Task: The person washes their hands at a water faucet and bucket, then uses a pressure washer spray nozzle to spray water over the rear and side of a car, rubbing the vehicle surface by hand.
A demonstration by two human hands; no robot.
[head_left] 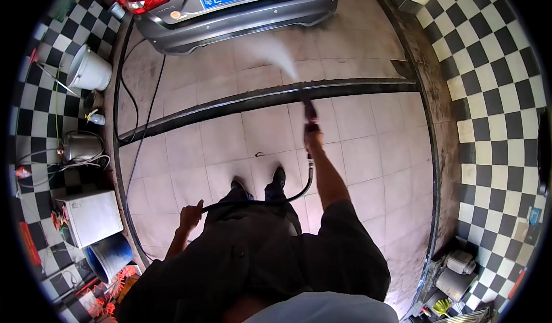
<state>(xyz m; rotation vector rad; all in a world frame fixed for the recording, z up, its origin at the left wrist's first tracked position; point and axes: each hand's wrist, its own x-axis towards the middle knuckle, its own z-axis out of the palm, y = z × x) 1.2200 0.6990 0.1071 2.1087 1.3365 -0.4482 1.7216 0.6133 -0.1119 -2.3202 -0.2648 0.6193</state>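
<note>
Right hand (313, 141) closed around the grip of a spray gun (310, 114), held out over the tiled floor (224, 132) with its nozzle toward the car (236, 33); left hand (191, 215), well apart from it, curled around the black hose (311, 177), which loops across the body to the gun. White spray (280, 57) fans out short of the rear bumper. Along the left wall stand a white bucket (90, 69), a metal pot (83, 147), a white box (94, 218) and a blue bucket (108, 256).

A dark reddish spray gun (310, 112) points forward, spraying, its black hose (300, 194) curving leftward.
</note>
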